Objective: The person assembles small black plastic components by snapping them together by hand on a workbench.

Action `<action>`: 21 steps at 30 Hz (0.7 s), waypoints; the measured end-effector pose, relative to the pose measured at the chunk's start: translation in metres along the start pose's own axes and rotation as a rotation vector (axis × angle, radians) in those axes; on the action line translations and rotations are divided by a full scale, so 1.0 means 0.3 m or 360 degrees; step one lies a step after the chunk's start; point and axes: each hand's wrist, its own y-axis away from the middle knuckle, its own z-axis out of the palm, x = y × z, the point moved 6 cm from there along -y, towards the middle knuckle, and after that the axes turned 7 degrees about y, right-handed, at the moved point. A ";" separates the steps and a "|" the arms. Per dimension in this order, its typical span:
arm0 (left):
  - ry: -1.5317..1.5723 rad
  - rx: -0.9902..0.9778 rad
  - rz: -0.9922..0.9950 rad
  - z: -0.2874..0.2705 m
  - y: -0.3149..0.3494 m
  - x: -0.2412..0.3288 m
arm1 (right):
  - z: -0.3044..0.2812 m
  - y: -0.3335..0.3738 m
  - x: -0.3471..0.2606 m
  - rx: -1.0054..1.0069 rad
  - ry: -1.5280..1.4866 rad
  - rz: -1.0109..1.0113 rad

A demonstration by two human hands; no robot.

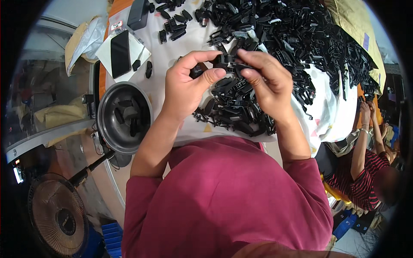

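Note:
In front of my chest, above the table, both hands meet at a small black plastic part [229, 64]. My left hand [185, 86] pinches its left side between thumb and forefinger. Another dark piece [198, 71] shows within the curl of that hand; how it is held is hard to tell. Thumb and fingers of my right hand [275, 84] grip the part's right side. Whether it is one piece or two joined pieces cannot be made out. Right below the hands lies a heap of similar black parts [234, 105] on the white patterned cloth [165, 64].
A far larger pile of black parts [279, 34] spreads back and right. At left stand a metal bowl [103, 116] with several black pieces, a phone [120, 53] on a white box, and a dark case [138, 15]. A fan [58, 210] is lower left. Another person [361, 172] works at far right.

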 end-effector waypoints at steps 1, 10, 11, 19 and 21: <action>0.0011 -0.0015 -0.0017 0.003 0.000 -0.005 | 0.006 -0.001 -0.012 -0.0019 0.0029 -0.0041; -0.0141 -0.0094 0.0215 0.019 0.012 -0.015 | 0.045 0.074 -0.032 0.0177 0.0396 -0.0283; 0.0537 0.0015 -0.0225 0.032 0.026 -0.074 | 0.055 0.076 -0.034 0.0175 0.0392 -0.0288; 0.0797 0.0194 -0.0477 0.007 0.060 -0.197 | 0.126 0.125 0.133 0.0000 -0.0520 0.1067; 0.0930 0.0254 -0.0601 -0.031 0.076 -0.220 | 0.154 0.104 0.122 -0.0299 -0.0200 0.0940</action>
